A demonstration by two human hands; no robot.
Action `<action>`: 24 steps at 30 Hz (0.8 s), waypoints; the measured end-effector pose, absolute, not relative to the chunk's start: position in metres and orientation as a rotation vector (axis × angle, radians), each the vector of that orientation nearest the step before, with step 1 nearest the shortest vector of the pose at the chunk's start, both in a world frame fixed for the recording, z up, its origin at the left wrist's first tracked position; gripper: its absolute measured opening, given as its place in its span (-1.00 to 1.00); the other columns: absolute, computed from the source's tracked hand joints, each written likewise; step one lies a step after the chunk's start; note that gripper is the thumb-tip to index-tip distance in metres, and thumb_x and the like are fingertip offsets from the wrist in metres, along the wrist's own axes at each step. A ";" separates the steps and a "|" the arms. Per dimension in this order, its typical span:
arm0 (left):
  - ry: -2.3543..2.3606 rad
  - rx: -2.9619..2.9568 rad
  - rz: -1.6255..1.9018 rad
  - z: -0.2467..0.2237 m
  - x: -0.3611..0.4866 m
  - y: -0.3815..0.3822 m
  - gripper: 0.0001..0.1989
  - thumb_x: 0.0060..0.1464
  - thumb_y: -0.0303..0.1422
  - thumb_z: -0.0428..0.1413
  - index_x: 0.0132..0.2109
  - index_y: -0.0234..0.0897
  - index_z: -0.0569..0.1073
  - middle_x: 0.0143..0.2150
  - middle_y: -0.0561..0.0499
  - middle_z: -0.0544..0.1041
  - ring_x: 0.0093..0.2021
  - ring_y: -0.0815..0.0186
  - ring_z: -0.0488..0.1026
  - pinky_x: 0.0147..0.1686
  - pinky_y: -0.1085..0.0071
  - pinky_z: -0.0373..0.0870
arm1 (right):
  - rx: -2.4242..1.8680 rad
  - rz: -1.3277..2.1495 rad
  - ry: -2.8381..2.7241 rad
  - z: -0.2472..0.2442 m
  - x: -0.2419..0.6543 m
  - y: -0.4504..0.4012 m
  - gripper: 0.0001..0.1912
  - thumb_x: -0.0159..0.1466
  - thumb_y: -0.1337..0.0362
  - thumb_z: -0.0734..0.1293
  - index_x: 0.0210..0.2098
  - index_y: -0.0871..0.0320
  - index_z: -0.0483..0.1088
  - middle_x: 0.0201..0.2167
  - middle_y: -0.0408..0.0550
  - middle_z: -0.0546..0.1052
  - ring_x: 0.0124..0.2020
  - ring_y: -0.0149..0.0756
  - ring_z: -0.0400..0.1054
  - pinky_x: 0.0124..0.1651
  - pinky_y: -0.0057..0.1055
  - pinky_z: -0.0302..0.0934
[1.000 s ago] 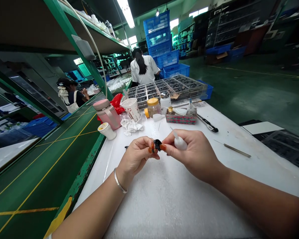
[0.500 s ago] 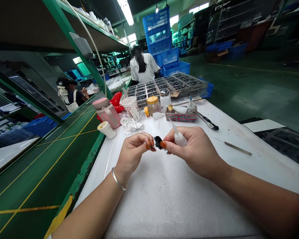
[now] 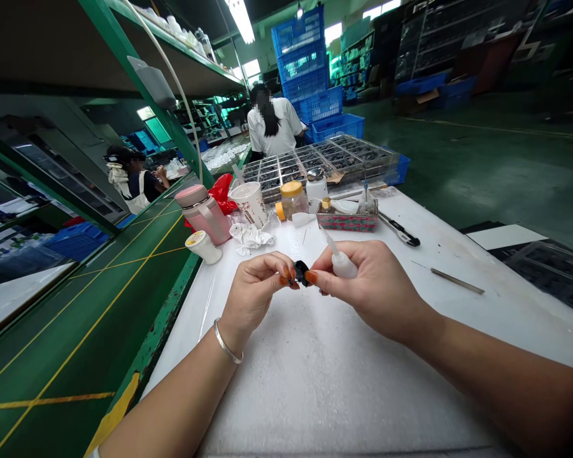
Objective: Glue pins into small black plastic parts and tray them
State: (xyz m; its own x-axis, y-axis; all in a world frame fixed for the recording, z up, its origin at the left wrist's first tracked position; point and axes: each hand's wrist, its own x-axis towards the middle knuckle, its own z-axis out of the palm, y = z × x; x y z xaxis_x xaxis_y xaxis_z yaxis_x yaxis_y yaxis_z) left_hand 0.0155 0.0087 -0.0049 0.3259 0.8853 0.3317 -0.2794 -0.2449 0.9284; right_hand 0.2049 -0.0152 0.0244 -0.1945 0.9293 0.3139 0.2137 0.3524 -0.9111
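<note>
Over the white tabletop (image 3: 305, 381) my two hands meet at a small black piece (image 3: 301, 273), too small to name its kind. My left hand (image 3: 260, 283) is closed in a pinch at the piece's left side; part of the piece is hidden by the fingertips. With thumb and forefinger my right hand (image 3: 367, 280) grips the right side of the same piece. A white squeeze bottle with a thin nozzle (image 3: 344, 264) is also tucked in that right hand, its tip pointing up and to the left.
Behind the hands stand a pink tumbler (image 3: 205, 213), a paper cup (image 3: 249, 202), a yellow-lidded jar (image 3: 293, 196) and a patterned box (image 3: 347, 219). To the right lie a utility knife (image 3: 401, 230) and a thin needle tool (image 3: 458, 281). Compartment trays (image 3: 315, 164) and two people are farther back.
The black piece has turned slightly and sits closer to my left fingertips. Both hands keep nearly the same place, and the squeeze bottle stays in my right hand.
</note>
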 end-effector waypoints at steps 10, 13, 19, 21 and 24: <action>0.610 1.431 1.206 -0.006 0.015 0.009 -0.91 0.04 -0.48 0.23 -0.41 -0.29 0.50 -0.35 0.01 0.45 -0.38 0.38 0.43 -0.34 0.46 0.41 | -1.044 0.927 -1.653 0.024 0.204 -0.015 -0.86 0.13 0.28 0.38 -0.53 0.19 0.47 -0.63 -0.17 0.43 -0.56 -0.42 0.24 -0.51 -0.47 0.08; 0.607 1.429 1.211 -0.006 0.015 0.009 -0.91 0.04 -0.48 0.24 -0.41 -0.29 0.50 -0.35 0.01 0.45 -0.38 0.38 0.42 -0.34 0.46 0.41 | -1.045 0.930 -1.652 0.024 0.204 -0.015 -0.85 0.13 0.28 0.38 -0.53 0.19 0.47 -0.63 -0.17 0.43 -0.56 -0.42 0.24 -0.50 -0.47 0.08; 0.647 1.419 1.212 -0.005 0.016 0.008 -0.89 0.00 -0.43 0.27 -0.43 -0.30 0.49 -0.36 0.02 0.45 -0.39 0.40 0.41 -0.34 0.46 0.43 | -1.045 0.901 -1.673 0.024 0.205 -0.014 -0.86 0.14 0.29 0.38 -0.52 0.19 0.48 -0.63 -0.19 0.42 -0.56 -0.43 0.22 -0.51 -0.47 0.06; 0.641 1.419 1.206 -0.004 0.016 0.008 -0.90 0.02 -0.45 0.26 -0.42 -0.30 0.50 -0.36 0.01 0.46 -0.39 0.40 0.41 -0.33 0.47 0.43 | -1.039 0.878 -1.682 0.023 0.205 -0.014 -0.87 0.14 0.29 0.38 -0.51 0.19 0.48 -0.63 -0.20 0.42 -0.56 -0.44 0.22 -0.51 -0.48 0.05; 0.621 1.422 1.198 -0.005 0.016 0.009 -0.92 0.04 -0.48 0.24 -0.40 -0.30 0.51 -0.35 0.01 0.46 -0.38 0.40 0.42 -0.33 0.48 0.42 | -1.034 0.816 -1.704 0.023 0.205 -0.015 -0.88 0.15 0.31 0.38 -0.50 0.18 0.49 -0.63 -0.21 0.42 -0.55 -0.44 0.24 -0.48 -0.48 0.06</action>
